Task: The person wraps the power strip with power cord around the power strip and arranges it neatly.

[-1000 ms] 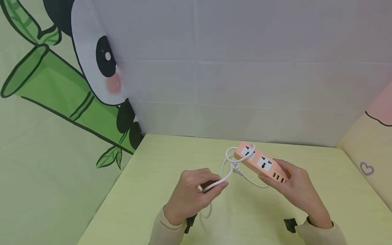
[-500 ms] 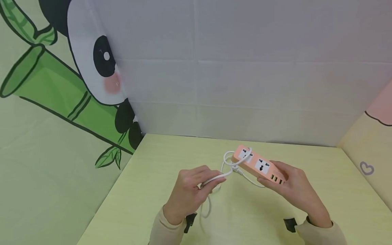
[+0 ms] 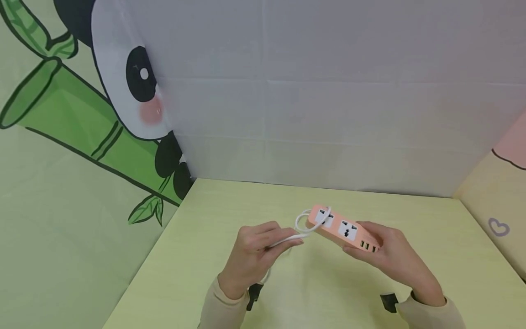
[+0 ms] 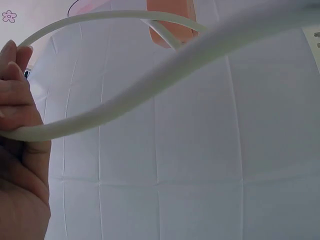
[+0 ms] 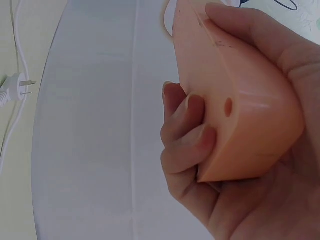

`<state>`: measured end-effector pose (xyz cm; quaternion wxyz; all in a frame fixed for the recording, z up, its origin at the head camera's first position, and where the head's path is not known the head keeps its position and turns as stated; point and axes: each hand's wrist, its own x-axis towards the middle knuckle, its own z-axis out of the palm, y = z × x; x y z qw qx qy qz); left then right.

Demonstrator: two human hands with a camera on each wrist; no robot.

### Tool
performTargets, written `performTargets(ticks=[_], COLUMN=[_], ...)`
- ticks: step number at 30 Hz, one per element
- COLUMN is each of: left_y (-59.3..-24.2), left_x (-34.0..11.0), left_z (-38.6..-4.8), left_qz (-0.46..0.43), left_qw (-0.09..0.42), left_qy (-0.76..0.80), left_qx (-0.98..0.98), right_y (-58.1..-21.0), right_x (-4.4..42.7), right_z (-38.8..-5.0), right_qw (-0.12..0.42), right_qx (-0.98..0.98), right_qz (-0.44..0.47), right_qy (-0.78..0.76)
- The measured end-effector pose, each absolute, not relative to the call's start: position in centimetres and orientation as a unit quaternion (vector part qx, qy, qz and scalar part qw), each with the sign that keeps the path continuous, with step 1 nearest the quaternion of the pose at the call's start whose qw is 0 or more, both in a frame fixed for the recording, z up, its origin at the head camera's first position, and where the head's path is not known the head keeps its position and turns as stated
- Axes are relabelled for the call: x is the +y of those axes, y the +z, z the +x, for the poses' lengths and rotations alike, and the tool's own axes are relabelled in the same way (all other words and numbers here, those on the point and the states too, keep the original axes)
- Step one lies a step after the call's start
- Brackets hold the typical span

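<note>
Above a pale yellow-green worktop [image 3: 324, 292], the right hand [image 3: 392, 251] grips the near end of a long peach plastic power strip [image 3: 334, 225]; its axis slants forward-left toward the left hand [image 3: 259, 253], pinching the white cable [image 4: 145, 87] (looped over the strip).

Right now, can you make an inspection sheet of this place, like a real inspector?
Surface: pale yellow-green table.
Job's things: orange power strip with two sockets and slots; white cable.
Clutter: two dark pieces near the sleeves, too unclear to name.
Grippers: left hand pinches the cable; right hand grips one end of the strip.
Cables: a loop crosses in front of the strip's other end; plug has bare prongs.
Surroundings: grey back wall; painted bamboo on the left; painted heart on the right.
</note>
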<state>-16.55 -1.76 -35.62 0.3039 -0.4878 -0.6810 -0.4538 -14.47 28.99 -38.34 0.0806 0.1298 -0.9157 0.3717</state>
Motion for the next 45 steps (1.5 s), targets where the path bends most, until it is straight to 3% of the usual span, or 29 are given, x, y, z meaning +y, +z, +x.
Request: performTargets(ticks=[34,41,45], left_y=[-35.7,-36.0,-36.3], left_x=[-2.0,-2.0,-2.0], left_z=[-17.5,-17.6,-17.7], left_qz=[-0.476,-0.469,-0.462], left_qw=[0.354,0.329,0.327], left_qy=[-0.441,-0.456,-0.451], left_qx=[-0.674,-0.681,-0.690], right_y=[-38.1,-38.0,-38.0], right_x=[28.7,28.6,28.3], right_z=[-14.0,-13.8,-13.7], right_qw=[-0.017,-0.044,-0.033], right_qx=[-0.880,-0.866,-0.864], right_qz=[0.279,0.293,0.312], right_qy=[0.383,0.404,0.393])
